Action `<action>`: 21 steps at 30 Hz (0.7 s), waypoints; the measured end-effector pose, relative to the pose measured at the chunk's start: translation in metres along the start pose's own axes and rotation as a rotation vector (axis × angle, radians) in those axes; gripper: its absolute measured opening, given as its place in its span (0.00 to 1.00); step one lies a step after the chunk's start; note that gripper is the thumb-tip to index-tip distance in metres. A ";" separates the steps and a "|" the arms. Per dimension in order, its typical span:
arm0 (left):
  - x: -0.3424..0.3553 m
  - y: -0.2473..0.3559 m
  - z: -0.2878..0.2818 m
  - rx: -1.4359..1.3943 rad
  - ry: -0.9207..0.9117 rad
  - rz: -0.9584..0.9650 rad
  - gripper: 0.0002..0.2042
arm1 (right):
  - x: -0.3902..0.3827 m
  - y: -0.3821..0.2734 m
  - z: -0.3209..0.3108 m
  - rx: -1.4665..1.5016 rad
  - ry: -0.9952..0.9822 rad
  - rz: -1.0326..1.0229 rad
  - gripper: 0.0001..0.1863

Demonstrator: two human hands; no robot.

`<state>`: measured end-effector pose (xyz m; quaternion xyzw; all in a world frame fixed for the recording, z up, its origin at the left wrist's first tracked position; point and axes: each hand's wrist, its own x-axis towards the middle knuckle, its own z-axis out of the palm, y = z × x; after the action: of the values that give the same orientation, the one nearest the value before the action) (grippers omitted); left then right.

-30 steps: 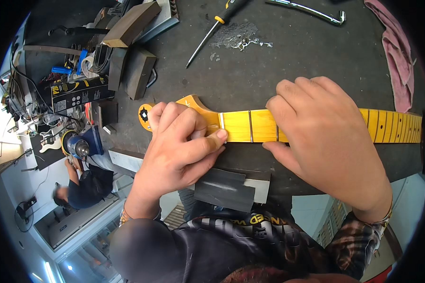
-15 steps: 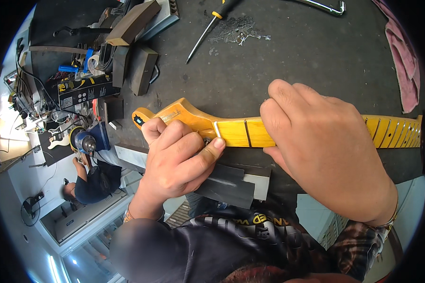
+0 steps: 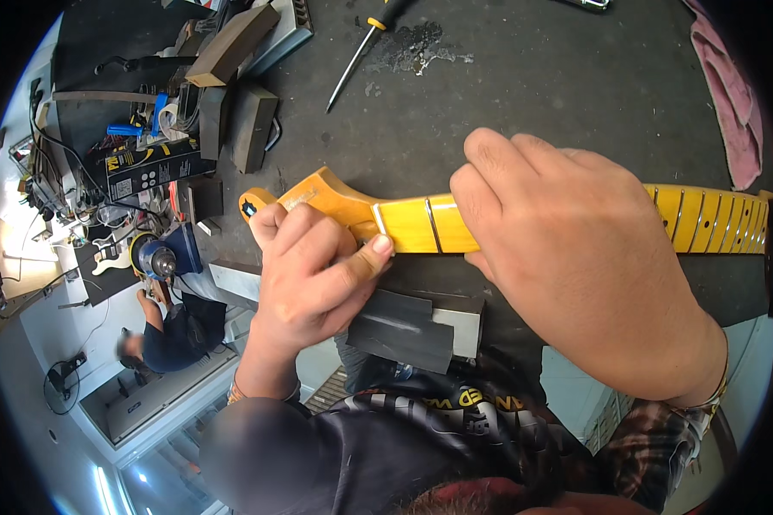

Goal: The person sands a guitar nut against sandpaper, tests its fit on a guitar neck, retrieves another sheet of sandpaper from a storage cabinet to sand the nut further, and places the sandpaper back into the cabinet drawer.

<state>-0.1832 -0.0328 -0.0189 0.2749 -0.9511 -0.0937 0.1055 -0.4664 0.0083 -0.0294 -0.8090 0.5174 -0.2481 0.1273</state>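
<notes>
"Holding what, the left hand [image 3: 305, 279] and the right hand [image 3: 567, 236]?"
"The yellow guitar neck [image 3: 409, 228], over the bench [image 3: 386, 154]: left grip around the headstock [image 3: 319, 185], thumb [image 3: 381, 245] at the white nut [image 3: 378, 215]; right grip closed over the fretboard [image 3: 700, 215]."
"And farther?"
"A screwdriver [image 3: 358, 52], then another person [image 3: 176, 342]."

Head-worn fisheye, left one of a side-by-side pair; faces steeply down, close over near edge of dark workbench [image 3: 386, 154]; wearer's dark top [image 3: 386, 455] along bottom; farther off, past surface's near edge at left, co-worker [image 3: 180, 339] small, tipped sideways; straight edges bow toward rim
</notes>
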 end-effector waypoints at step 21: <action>0.015 -0.022 0.021 -0.292 0.215 -0.007 0.17 | 0.001 0.019 0.003 -0.020 0.060 -0.151 0.28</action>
<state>-0.1896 -0.0563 -0.0415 0.2686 -0.9095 -0.2012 0.2452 -0.4792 -0.0004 -0.0402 -0.8391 0.4611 -0.2760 0.0847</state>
